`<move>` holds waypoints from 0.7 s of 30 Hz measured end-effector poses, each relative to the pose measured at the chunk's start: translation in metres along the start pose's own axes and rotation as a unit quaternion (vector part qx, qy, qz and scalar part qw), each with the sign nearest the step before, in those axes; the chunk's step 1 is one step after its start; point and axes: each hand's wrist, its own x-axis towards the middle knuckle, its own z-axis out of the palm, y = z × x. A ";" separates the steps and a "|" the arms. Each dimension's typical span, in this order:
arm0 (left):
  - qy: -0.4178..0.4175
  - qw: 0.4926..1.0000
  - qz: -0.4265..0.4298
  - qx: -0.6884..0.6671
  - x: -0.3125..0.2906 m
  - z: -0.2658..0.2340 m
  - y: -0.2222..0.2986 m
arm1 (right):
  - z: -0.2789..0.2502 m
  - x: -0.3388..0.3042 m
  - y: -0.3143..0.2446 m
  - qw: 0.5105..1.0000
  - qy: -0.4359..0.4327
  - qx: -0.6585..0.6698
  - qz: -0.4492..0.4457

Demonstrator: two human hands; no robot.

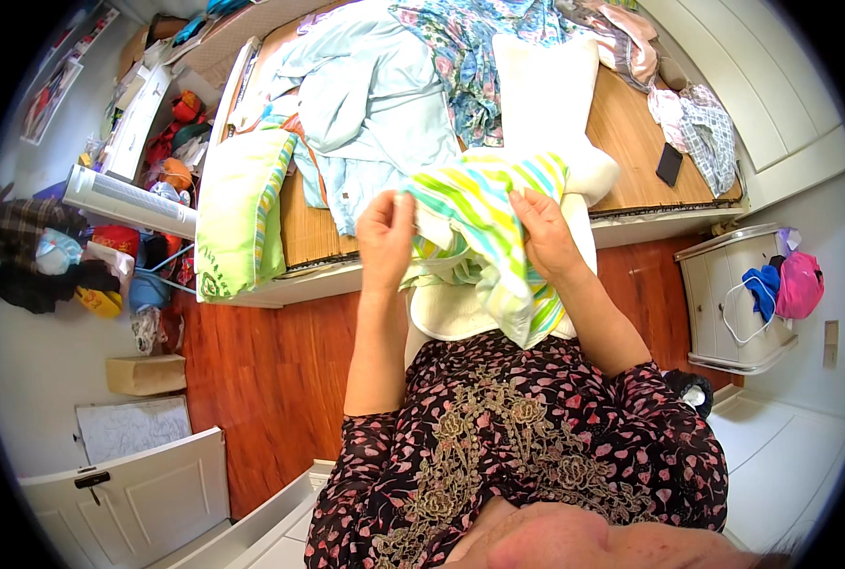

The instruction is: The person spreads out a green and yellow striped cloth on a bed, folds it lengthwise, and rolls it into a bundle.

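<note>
Between my hands hangs a green, blue and white striped cloth that looks like a pillowcase [494, 223], loosely bunched. My left hand [387, 232] pinches its left upper edge between thumb and fingers. At its right upper edge, my right hand [546, 232] grips it in the same way. Beneath the cloth a white padded piece [446, 313] shows in front of my lap. Another white, pillow-like piece [546, 90] lies on the bed beyond; the cloth hides whether the two are one. A green pillow [242, 204] with a striped side rests on the bed's left corner.
On the bed's bamboo mat [622, 119] lie a light blue quilt [366, 95], blue floral fabric [470, 66], a black phone [669, 164] and grey checked clothing [709, 133]. A white cabinet [731, 303] stands right. Bags and clothes [53, 251] pile up left. A door [138, 488] stands lower left.
</note>
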 end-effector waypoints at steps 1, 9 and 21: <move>0.025 0.998 -0.008 -0.064 0.005 -0.005 0.005 | 0.000 0.001 -0.004 1.000 0.020 0.009 -0.001; 0.012 0.959 -0.080 -0.271 0.006 -0.030 0.021 | -0.027 0.010 -0.005 0.994 0.051 -0.077 -0.060; 0.001 0.934 -0.024 -0.356 0.006 -0.030 0.055 | -0.035 0.011 -0.012 0.965 0.030 -0.259 -0.038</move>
